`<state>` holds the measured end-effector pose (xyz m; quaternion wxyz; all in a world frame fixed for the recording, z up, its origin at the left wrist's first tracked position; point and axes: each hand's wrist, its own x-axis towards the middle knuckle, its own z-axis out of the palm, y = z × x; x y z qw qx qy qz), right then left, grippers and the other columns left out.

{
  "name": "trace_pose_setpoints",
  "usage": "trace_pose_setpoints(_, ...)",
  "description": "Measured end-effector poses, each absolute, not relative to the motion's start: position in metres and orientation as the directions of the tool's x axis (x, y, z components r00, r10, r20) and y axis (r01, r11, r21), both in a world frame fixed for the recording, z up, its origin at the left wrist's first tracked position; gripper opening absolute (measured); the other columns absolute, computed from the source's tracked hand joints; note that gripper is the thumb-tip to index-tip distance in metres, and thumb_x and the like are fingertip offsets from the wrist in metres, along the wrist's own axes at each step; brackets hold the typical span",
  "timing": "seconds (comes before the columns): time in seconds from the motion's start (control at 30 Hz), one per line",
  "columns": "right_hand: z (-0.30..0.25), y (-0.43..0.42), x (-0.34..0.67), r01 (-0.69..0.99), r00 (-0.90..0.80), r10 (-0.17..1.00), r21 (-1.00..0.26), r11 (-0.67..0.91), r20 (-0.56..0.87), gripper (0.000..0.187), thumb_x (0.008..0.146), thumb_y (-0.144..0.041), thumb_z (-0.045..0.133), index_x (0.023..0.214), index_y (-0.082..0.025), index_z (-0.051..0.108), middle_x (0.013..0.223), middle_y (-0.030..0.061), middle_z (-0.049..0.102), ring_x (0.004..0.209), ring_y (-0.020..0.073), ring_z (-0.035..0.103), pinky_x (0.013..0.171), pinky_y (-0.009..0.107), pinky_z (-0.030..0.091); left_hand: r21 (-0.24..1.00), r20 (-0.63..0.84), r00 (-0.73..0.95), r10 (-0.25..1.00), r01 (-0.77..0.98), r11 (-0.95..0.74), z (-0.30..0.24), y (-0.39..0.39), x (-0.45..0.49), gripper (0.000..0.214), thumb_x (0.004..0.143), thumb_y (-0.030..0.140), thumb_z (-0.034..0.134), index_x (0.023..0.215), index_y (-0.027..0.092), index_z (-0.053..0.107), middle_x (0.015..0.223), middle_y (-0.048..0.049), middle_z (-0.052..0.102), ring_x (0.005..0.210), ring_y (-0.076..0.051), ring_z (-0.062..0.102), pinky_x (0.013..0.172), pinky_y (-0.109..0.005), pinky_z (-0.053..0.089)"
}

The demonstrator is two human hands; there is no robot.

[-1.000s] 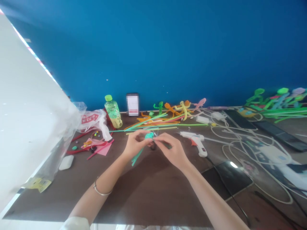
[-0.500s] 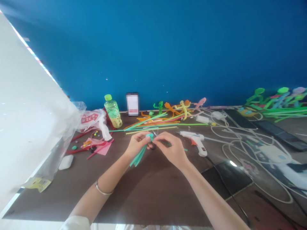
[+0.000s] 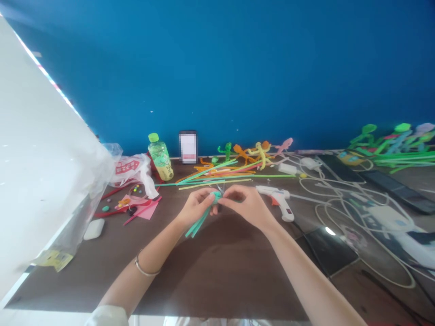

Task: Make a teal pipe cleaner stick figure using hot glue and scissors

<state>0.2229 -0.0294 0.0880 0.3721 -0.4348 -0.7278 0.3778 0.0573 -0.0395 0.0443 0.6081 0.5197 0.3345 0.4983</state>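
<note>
**Fiddly little pinch job at the desk**

Person's got a teal pipe-cleaner bundle held just left of a white hot glue gun, above the table, with its tails angling down toward the person. The left hand is closed around it, fingers clamped. The right hand curls in from the glue gun side with its fingertips at the top, but you can't tell whether it's actually gripping. Should be very light and bendy, fuzzy enough not to slip, so the balled end looks like the best place to hold, not the floppy tails. The core's mostly hidden by fingers, and a thin silvery bit up top is too small to make out.
</note>
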Motion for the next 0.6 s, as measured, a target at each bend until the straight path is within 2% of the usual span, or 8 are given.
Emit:
trace_pose_setpoints(0.13,0.086,-0.0277,0.2248,0.286,-0.376,0.918,-0.926,0.247,0.129,0.023,0.066,-0.038,0.068,0.071,-0.017,0.058,0.066,0.0008,0.064,0.056,0.0132,0.058,0.053,0.024,0.044,0.965,0.114,0.319,0.941,-0.259,-0.029,0.0446,-0.0408,0.0577,0.04,0.078,0.043,0.054,0.1,0.01,0.059,0.052,0.0009,0.055,0.047,-0.008,0.05,0.047,-0.02,0.037)
trace_pose_setpoints(0.23,0.0841,-0.0269,0.2271,0.231,-0.413,0.906,-0.951,0.206,0.096,0.024,0.068,-0.038,0.067,0.075,-0.017,0.06,0.068,0.0018,0.065,0.06,0.0142,0.06,0.057,0.025,0.046,0.965,0.108,0.336,0.936,-0.264,-0.016,0.0455,-0.0412,0.0568,0.043,0.077,0.045,0.055,0.1,0.01,0.059,0.053,0.0002,0.056,0.048,-0.008,0.05,0.049,-0.021,0.037)
trace_pose_setpoints(0.6,0.0835,-0.0276,0.2284,0.248,-0.42,0.9,-0.94,0.235,0.114,0.022,0.069,-0.038,0.066,0.071,-0.017,0.06,0.065,0.0012,0.063,0.062,0.0144,0.059,0.059,0.025,0.047,0.961,0.104,0.371,0.923,-0.277,0.003,0.0492,-0.0433,0.0549,0.037,0.075,0.044,0.058,0.091,0.011,0.059,0.056,-0.0009,0.057,0.05,-0.008,0.051,0.051,-0.021,0.037)
